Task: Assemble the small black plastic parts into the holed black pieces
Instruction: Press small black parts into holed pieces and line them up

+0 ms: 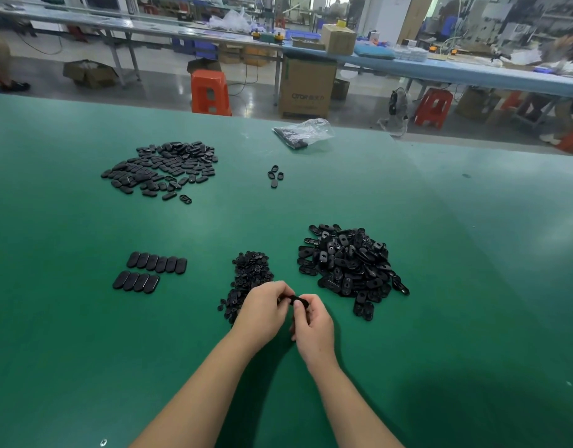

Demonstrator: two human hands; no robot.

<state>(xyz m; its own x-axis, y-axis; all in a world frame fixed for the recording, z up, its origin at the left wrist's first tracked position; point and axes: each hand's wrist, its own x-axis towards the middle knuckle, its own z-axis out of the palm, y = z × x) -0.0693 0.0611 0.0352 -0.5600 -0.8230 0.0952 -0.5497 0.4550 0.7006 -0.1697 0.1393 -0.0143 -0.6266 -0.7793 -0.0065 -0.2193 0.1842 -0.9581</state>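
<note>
Both hands meet over the green table [68,334] near its front. My left hand [262,313] and my right hand [312,328] each pinch an end of one black holed piece [296,299], mostly hidden by fingers. Just left of the hands lies a heap of small black plastic parts [249,279]. A bigger heap of holed black pieces [350,266] sits to the right. Two neat rows of oval black pieces [149,271] lie at the left.
A wide pile of black oval pieces [162,168] spreads at the far left. Several loose pieces [275,176] lie mid-table, and a clear plastic bag [303,132] with black parts rests near the far edge. Beyond are orange stools [211,92], cardboard boxes and other benches.
</note>
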